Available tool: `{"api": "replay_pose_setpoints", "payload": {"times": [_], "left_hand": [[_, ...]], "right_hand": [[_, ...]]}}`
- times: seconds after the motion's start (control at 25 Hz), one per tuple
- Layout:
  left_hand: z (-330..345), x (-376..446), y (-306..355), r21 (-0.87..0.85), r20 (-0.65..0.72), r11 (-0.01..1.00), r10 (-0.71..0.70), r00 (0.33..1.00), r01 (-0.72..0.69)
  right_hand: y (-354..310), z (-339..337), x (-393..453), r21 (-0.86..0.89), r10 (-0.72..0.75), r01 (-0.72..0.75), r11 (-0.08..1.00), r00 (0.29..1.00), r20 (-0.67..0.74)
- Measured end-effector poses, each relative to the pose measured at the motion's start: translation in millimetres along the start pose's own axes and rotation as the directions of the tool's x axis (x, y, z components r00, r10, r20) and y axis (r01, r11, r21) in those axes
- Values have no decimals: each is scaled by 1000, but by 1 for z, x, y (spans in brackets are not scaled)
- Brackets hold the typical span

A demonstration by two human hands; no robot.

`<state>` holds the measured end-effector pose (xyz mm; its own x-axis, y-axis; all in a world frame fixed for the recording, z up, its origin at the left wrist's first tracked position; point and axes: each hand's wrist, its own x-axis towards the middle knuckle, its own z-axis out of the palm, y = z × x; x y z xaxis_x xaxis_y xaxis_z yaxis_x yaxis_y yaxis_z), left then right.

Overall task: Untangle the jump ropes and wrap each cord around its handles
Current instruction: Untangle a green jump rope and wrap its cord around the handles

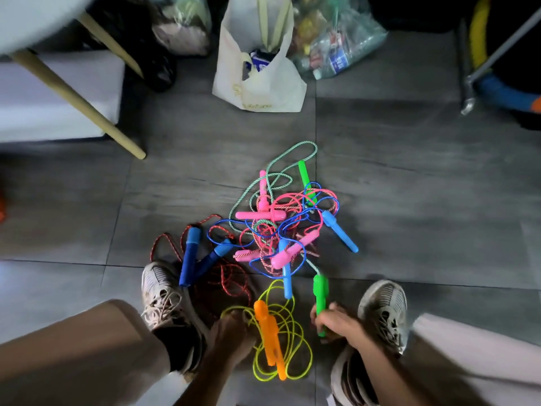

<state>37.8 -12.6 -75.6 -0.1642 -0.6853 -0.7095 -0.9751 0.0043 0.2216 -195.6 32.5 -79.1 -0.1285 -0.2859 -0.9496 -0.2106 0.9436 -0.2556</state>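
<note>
A tangled pile of jump ropes (288, 227) lies on the grey floor, with pink, light blue and green handles and mixed cords. To its left lies a red cord with two dark blue handles (194, 259). Close to me a yellow cord (292, 341) loops around two orange handles (269, 338). My right hand (336, 323) grips a green handle (320, 297) whose teal cord runs up into the pile. My left hand (231, 332) is low beside the orange handles, its fingers at the yellow cord; the exact grip is hidden.
My two shoes (164, 294) (383, 312) flank the ropes. A white bag (257, 83) and a clear plastic bag (336, 48) stand at the back. A table leg (87, 104) slants at the left; a metal stand (471, 80) is at the right.
</note>
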Motion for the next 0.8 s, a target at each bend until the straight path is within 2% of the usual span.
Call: {"api": "replay_pose_setpoints", "payload": {"times": [0.04, 0.08, 0.12, 0.2, 0.24, 0.28, 0.32, 0.4, 0.44, 0.48, 0.52, 0.56, 0.64, 0.68, 0.76, 0.8], "left_hand": [[-14, 0, 10, -122, 57, 992, 28, 998, -21], [-25, -3, 20, -281, 64, 955, 115, 991, -92], [-39, -9, 34, -433, 9, 885, 193, 981, -170], [-74, -32, 73, -689, -148, 654, 293, 945, -311], [-97, -48, 95, -759, -208, 533, 345, 915, -374], [-123, -65, 117, -777, -238, 459, 419, 876, -430], [-148, -79, 138, -756, -259, 428, 500, 826, -496], [-194, -110, 171, -610, -325, 455, 603, 729, -648], [-215, -126, 184, -521, -401, 460, 612, 682, -719], [-237, -144, 197, -441, -492, 443, 608, 623, -780], [-257, -162, 207, -384, -567, 412, 602, 563, -826], [-278, -179, 215, -337, -621, 371, 603, 501, -865], [-314, -206, 226, -269, -705, 258, 604, 372, -928], [-328, -215, 228, -285, -729, 164, 603, 325, -944], [-345, -228, 225, -399, -721, -12, 622, 305, -917], [-347, -230, 223, -447, -698, -52, 645, 312, -893]], "right_hand": [[-7, -2, -17, 71, -74, 71, 995, 997, 37], [-15, -5, -35, 110, -156, 152, 982, 987, 27], [-24, -9, -53, 147, -243, 241, 959, 970, -9], [-48, -19, -90, 131, -358, 372, 919, 926, -121], [-58, -24, -109, 102, -391, 413, 905, 902, -181], [-69, -29, -130, 93, -428, 458, 884, 873, -233], [-81, -35, -152, 96, -469, 513, 853, 834, -291], [-106, -48, -205, 7, -569, 634, 773, 699, -433], [-118, -57, -233, -75, -655, 720, 689, 576, -490], [-130, -65, -258, -177, -739, 797, 578, 419, -527], [-143, -73, -286, -291, -796, 831, 474, 263, -546], [-151, -80, -307, -416, -827, 800, 431, 166, -538], [-161, -101, -340, -541, -884, 766, 348, 74, -462], [-161, -112, -351, -507, -897, 808, 301, 60, -437], [-156, -126, -360, -374, -870, 885, 276, 65, -489], [-156, -128, -355, -359, -855, 888, 286, 67, -515]]}}
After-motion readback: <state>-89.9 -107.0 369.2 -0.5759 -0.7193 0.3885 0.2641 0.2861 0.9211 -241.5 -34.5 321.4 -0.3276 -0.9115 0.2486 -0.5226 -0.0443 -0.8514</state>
